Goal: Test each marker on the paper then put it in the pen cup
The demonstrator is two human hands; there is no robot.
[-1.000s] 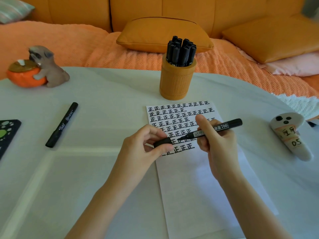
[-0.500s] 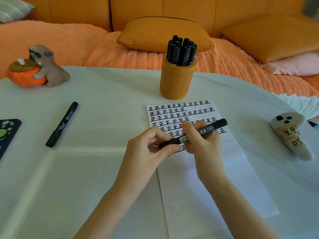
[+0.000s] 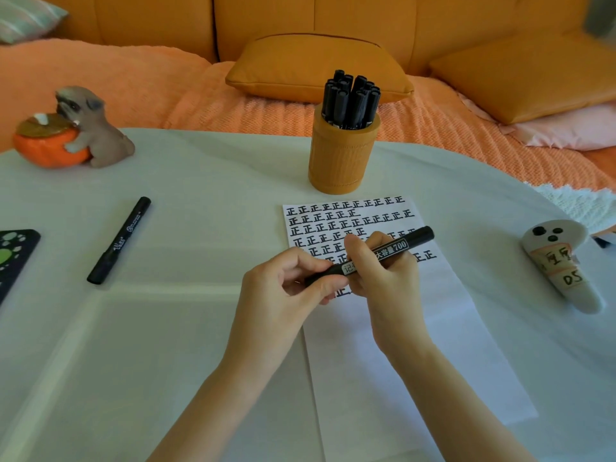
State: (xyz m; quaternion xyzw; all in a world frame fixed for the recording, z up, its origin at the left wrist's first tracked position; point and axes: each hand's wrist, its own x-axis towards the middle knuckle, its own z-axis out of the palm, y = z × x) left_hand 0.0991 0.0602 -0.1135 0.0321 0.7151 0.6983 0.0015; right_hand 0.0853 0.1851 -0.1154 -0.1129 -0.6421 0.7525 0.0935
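right hand (image 3: 393, 288) is curled round the barrel of a black marker (image 3: 415, 237), gripping it. left hand (image 3: 280, 291) is just beside it, thumb and fingers pinching the marker's left end. i see no bare tip, cap looks on. the marker slants up and away to the right above the paper (image 3: 433, 361), which lies under both hands. rows of black marks fill the sheet's far part, some hidden by my fingers. straight past the hands, just beyond the paper's far edge, the pen cup (image 3: 343, 161) stands upright, packed with black markers (image 3: 350, 98). well left of the left hand a second marker (image 3: 120, 240) lies on the table (image 3: 166, 345). further left and away, a dog figurine (image 3: 96, 131) hugs an orange bowl (image 3: 46, 148). well right of the right hand lies a white gadget (image 3: 563, 278) with handwritten labels.
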